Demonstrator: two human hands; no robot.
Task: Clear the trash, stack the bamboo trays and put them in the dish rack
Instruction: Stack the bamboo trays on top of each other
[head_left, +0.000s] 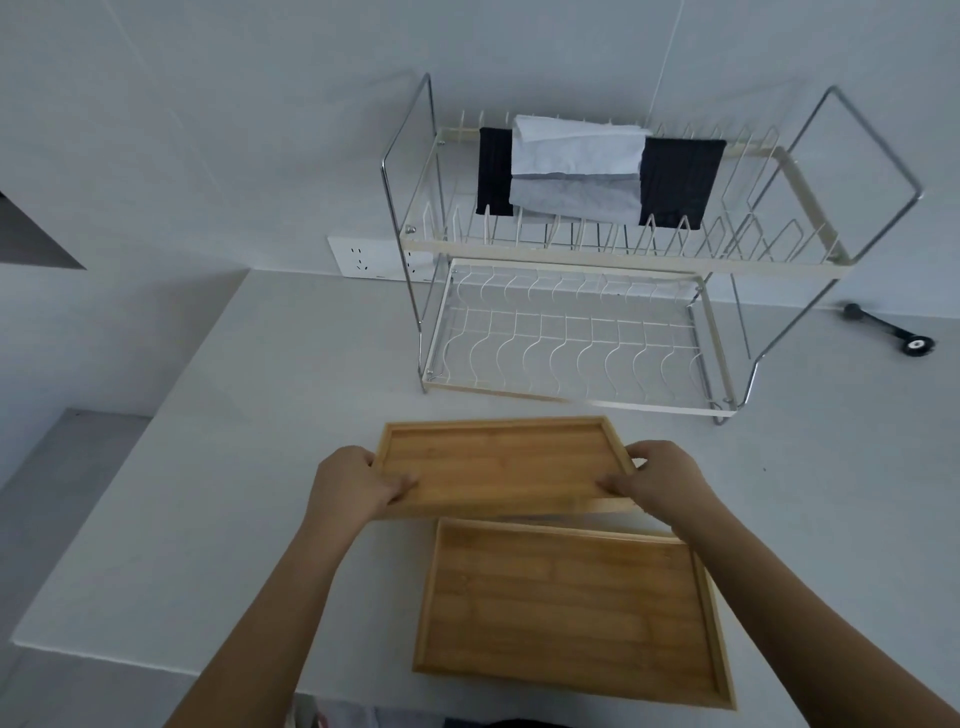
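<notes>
I hold a bamboo tray (498, 462) lifted off the counter, its near edge tilted up. My left hand (353, 480) grips its left short side and my right hand (660, 478) grips its right short side, thumbs on the inner face. A second bamboo tray (566, 608) lies flat on the counter just below and slightly right of the held one. The two-tier wire dish rack (576, 260) stands behind the trays against the wall; its lower tier (561, 343) holds nothing.
Black and grey-white cloths (592, 171) hang over the rack's upper tier. A black tool (888, 330) lies on the counter right of the rack. A wall socket (363, 257) sits left of the rack. The counter's left edge (130, 457) drops to a lower surface.
</notes>
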